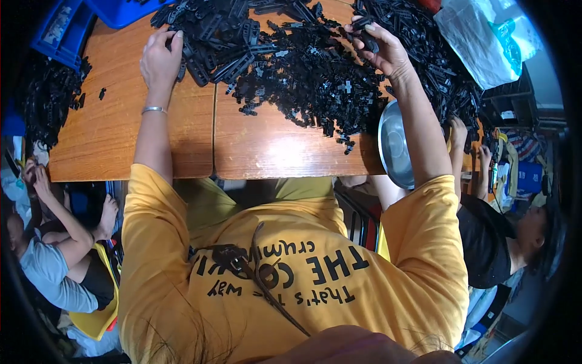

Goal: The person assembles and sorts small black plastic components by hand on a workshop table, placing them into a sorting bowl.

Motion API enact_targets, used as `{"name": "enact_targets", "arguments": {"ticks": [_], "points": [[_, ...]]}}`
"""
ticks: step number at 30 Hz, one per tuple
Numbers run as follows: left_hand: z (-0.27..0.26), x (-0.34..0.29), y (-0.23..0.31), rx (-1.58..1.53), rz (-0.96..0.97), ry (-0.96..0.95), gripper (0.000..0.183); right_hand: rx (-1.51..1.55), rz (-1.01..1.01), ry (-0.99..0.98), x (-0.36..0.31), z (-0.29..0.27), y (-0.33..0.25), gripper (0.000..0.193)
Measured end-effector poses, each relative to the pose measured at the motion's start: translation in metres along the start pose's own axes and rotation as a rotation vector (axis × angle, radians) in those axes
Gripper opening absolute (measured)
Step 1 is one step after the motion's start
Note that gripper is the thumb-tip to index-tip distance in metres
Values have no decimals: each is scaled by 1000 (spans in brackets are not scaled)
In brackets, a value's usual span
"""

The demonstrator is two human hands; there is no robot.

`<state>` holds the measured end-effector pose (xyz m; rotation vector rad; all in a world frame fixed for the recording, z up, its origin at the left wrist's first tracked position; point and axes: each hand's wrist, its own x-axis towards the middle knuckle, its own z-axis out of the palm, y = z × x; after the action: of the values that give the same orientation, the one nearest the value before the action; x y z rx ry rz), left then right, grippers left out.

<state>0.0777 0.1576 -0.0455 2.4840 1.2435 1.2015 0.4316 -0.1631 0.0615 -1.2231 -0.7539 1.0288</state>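
Observation:
My left hand [161,59] is at the near left edge of a pile of long black plastic parts [212,30]. Its fingers are bent, and a dark part shows between thumb and fingers; its shape is mostly hidden. Raised over the right side of the table, my right hand [388,53] grips a dark, rounded black plastic part [365,37] between thumb and fingers. Between my hands spreads a heap of small black plastic pieces [309,79]. Beyond the right hand lies another large heap of black parts [433,54].
A round metal bowl [394,142] sits at the table's near right edge, beside my right forearm. Blue bins [57,33] and more black parts [42,100] are at far left. A clear plastic bag [482,39] lies at far right. People work on both sides.

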Motion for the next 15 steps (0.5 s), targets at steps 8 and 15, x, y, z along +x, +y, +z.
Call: {"name": "enact_targets", "arguments": {"ticks": [8,15], "points": [[1,2,5,-2,6,-11,40,-822,96,181,27,-21,26,17],[1,2,3,9,-1,-12,40,-1752,-56,91,40,4,42,32]]}}
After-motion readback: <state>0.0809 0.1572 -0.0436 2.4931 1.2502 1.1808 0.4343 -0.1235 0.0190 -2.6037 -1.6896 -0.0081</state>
